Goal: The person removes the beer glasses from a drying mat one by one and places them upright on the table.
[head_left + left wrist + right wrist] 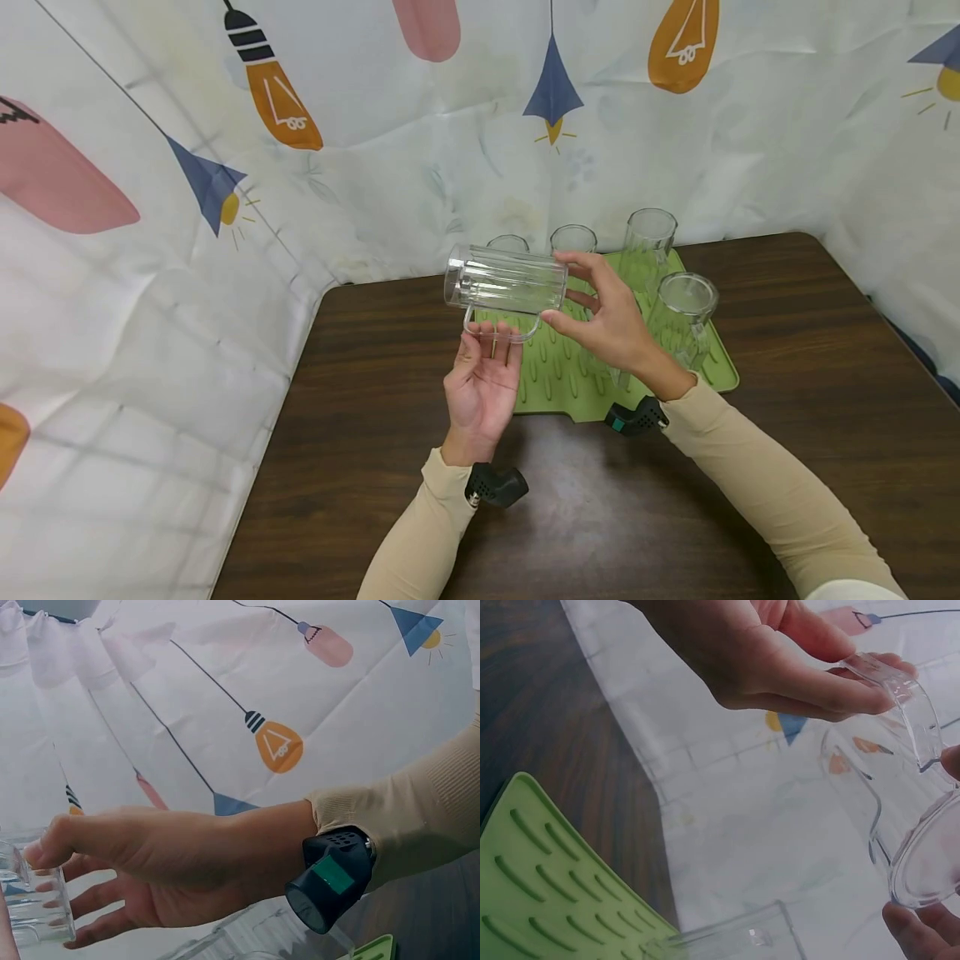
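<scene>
A clear glass mug (506, 279) lies on its side in the air above the green mat, its handle (501, 336) facing down toward me. My right hand (611, 321) grips the mug's right end, thumb below and fingers over the far side. The left hand (483, 392), palm up, has its fingers at the handle; in the right wrist view its thumb and fingers (832, 690) pinch the handle (919, 712). The left wrist view shows the right hand (142, 862) on the mug (34, 900), which is cut off by the frame's edge.
Several more glass mugs stand on the ridged green drying mat (555, 400), one at the right (684, 312) and one behind it (649, 237). The mat lies on a dark wooden table (360, 400). A patterned white curtain (375, 192) hangs behind and at the sides.
</scene>
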Action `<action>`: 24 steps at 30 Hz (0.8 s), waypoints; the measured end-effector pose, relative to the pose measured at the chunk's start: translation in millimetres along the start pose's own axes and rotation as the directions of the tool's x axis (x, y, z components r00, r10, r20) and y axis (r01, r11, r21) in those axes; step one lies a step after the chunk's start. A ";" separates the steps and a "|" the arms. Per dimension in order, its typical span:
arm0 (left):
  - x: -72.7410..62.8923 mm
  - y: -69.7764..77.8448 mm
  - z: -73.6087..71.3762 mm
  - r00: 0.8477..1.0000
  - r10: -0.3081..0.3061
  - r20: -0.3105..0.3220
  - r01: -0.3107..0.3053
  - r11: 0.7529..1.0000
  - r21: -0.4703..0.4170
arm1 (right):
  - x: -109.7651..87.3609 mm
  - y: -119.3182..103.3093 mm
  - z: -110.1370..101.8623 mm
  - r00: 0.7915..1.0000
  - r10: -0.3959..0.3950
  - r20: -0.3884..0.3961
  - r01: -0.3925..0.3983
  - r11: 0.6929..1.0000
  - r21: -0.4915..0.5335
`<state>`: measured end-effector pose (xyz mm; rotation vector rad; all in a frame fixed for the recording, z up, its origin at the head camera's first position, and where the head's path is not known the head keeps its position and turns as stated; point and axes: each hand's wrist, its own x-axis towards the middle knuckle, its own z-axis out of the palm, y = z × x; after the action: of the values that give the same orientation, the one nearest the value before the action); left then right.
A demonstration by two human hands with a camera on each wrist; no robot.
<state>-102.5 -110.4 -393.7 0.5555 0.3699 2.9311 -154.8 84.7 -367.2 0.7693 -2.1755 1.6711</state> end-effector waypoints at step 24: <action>-0.1 9.9 9.5 0.994 0.067 0.087 -0.086 0.968 0.236 | 11.5 -10.2 -16.8 0.993 -0.038 0.111 0.052 0.990 -0.131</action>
<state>-99.8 -117.9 -382.6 0.7289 0.7148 2.9451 -159.8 96.1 -348.2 0.8825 -2.2974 1.4769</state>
